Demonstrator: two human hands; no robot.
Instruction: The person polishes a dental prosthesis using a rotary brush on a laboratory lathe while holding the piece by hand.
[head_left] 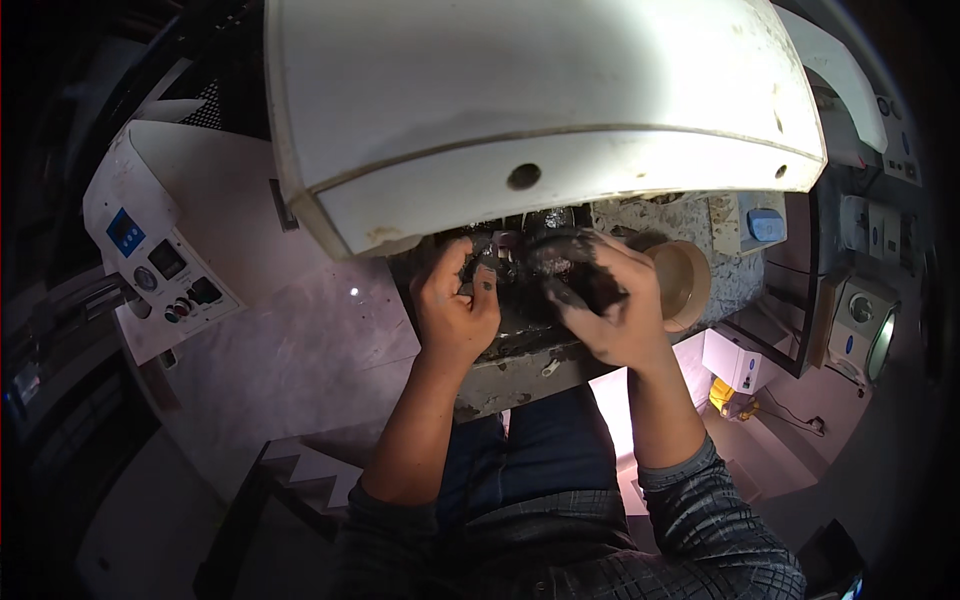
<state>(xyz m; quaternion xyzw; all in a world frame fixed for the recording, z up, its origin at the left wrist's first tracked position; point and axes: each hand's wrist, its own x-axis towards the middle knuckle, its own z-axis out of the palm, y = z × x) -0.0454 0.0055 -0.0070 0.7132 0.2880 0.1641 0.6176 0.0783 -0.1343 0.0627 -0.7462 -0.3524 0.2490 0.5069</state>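
Note:
My two hands work close together over a black, wet-looking surface (530,315) under a white machine hood. My left hand (458,300) is closed, thumb and index finger pinching something small and partly shiny; its kind is hidden by dark grime. My right hand (625,305) curves around a dark, blackened lump (553,262), which I cannot identify. Black smears coat the fingertips of both hands. Just beyond the right hand stands a round tan bowl (685,285).
The white hood (540,90) overhangs my hands closely. At the right, a blue block (766,225) sits in a pale tray. A grimy ledge (530,382) runs in front of me. On the left stands a white machine with a control panel (170,275).

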